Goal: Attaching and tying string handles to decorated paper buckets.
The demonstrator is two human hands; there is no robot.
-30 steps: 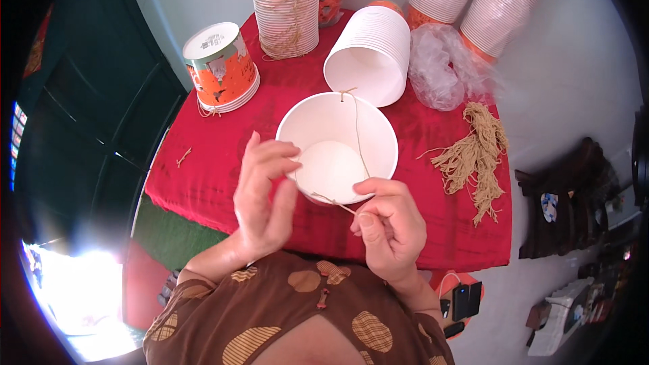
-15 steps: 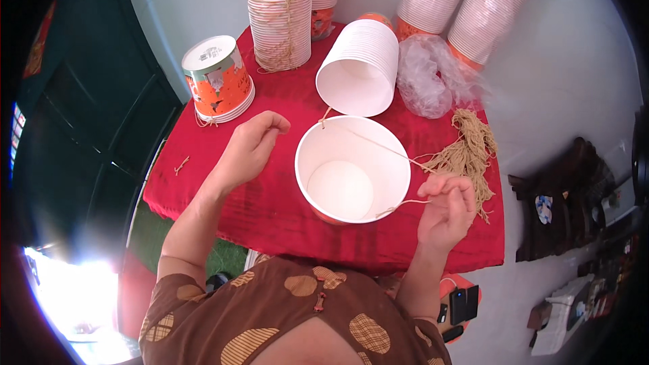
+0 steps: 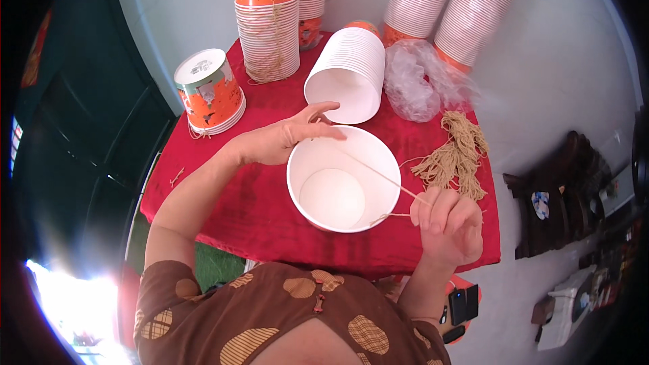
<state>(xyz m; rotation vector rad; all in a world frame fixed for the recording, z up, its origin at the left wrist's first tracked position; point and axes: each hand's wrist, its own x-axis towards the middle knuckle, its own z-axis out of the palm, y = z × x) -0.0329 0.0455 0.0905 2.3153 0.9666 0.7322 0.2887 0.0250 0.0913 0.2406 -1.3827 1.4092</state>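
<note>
A white paper bucket stands upright near the front of the table, its mouth facing up. A beige string runs across its opening from the far rim to my right hand. My right hand is closed around this string, just right of the bucket. A short second length of string comes through the near right rim toward the same hand. My left hand is over the bucket's far left rim, thumb and fingers apart. It covers the spot where the string meets the far rim.
On the red cloth, nested white buckets lie sideways behind. An orange upside-down bucket stack stands left, a tall stack behind. Wrapped stacks, crumpled plastic and a string bundle are right.
My left hand has moved right, from beside the bucket to over its far rim. My right hand has closed on the string and shifted slightly down. The view has shifted a little.
</note>
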